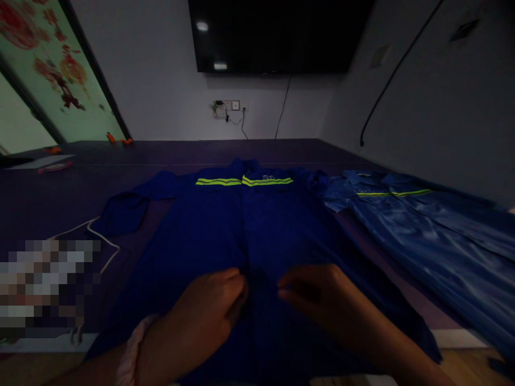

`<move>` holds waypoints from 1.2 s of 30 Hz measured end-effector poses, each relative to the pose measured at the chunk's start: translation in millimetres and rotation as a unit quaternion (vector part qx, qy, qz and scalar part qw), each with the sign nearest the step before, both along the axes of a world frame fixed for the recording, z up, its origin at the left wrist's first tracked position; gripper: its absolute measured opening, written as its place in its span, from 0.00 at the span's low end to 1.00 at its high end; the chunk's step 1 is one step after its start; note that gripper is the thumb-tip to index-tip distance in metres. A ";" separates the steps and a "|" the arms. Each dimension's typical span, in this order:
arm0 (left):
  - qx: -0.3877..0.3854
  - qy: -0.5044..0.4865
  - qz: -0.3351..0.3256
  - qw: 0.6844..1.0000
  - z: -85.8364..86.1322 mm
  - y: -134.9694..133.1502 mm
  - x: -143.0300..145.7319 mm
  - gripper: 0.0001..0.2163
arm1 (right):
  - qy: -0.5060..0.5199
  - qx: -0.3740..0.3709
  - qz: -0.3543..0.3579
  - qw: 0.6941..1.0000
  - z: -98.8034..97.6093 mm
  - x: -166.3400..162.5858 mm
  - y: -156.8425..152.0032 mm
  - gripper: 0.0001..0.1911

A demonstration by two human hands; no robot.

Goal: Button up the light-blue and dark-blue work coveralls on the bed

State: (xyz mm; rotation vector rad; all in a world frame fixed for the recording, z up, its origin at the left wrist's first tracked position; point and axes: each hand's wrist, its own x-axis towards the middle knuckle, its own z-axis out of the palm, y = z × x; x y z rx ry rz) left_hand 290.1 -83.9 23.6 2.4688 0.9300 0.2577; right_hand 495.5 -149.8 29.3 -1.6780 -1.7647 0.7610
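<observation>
A dark blue work jacket [209, 230] with yellow-green reflective strips across the chest lies front up before me, collar away from me. Its left-side sleeve is spread out, and the other is bunched near the shoulder. My left hand [209, 305], with a pale scrunchie [134, 343] at the wrist, is closed beside the front button line; its fingertips are hidden. Right of that line, my right hand [322, 295] hovers over or touches the cloth. Thumb and forefinger are brought together in a pinch, and what lies between them is too dark to make out.
A lighter blue work garment [422, 230] with a reflective strip lies at the right. White cord [102, 231] runs beside a blurred-out patch at the left. The purple surface [169, 153] reaches the wall, with sockets [231, 105] and a large television [277, 37].
</observation>
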 end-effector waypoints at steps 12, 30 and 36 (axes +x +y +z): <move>0.018 0.027 0.005 0.999 -55.6 -52.0 -2.0 0.11 | -0.090 0.207 0.028 0.974 -116.9 -37.9 -60.7 0.19; 0.085 -0.051 -0.008 0.995 -75.6 -56.7 3.5 0.08 | 0.011 0.151 -0.111 0.982 -100.3 -40.2 -62.9 0.10; -0.044 -0.120 0.049 0.991 -59.0 -54.6 10.1 0.09 | 0.095 0.098 -0.107 0.985 -90.2 -43.4 -59.1 0.11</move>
